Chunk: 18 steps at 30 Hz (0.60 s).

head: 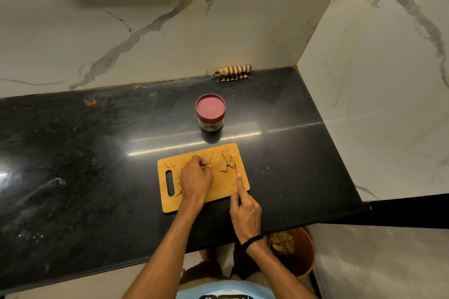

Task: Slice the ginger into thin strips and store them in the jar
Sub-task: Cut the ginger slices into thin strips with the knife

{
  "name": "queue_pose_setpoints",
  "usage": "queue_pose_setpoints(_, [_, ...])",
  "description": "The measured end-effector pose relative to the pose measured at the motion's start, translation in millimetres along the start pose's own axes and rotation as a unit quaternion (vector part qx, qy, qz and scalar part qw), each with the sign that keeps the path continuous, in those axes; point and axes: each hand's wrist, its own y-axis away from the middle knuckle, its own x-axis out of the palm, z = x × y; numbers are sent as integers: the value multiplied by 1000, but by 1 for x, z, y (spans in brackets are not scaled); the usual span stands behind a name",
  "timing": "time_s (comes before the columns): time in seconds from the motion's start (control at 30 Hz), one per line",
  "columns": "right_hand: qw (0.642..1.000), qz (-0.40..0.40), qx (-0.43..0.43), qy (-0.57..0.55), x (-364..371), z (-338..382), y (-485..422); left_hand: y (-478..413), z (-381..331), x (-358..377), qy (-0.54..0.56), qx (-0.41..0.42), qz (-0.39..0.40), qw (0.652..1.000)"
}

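Though set up well enough for slicing, leaves room for several slips. Holds the left hand (195,175) curled, knuckles up, on the middle of the cutting board (223,185); cannot tell whether pinching a piece beneath the fingers (202,161) or merely resting. Wraps the right hand (245,211) round an apparent knife (236,170), forefinger (240,184) laid straight along the back, only a thin sliver of blade showing just beyond that fingertip. Has the ginger (227,161) scattered: a heap of pale pieces just ahead of the right fingertip, a scrap or two ahead of the left hand on its outer side, more tucked against the outer edge of that hand beside the handle slot (170,183). Has the jar (210,125) well ahead of both hands on the tabletop (97,153), red lid (210,106) on.

Likely hazards, as a judgement:
- Bringing the blade in toward the left knuckles with the piece small and hidden, so nicking a fingertip.
- Pressing on a knobbly chunk and letting it roll, giving thick wedges instead of thin strips.
- Shoving the board, bare on a glossy tabletop, and skidding it toward the near edge by the right wrist.

Worth remembering too: no storing before taking that lid off, and, in carrying strips across the gap ahead of the hands, risking drops.
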Motion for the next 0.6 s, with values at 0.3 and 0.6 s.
queue_pose_setpoints(0.3, [1000, 13, 3, 0, -1, -3, 5, 49, -16, 19, 33, -83, 23, 996])
queue_pose_setpoints(0.6, [999, 32, -12, 4, 2, -5, 13, 50, 0, 9, -103, -14, 20, 994])
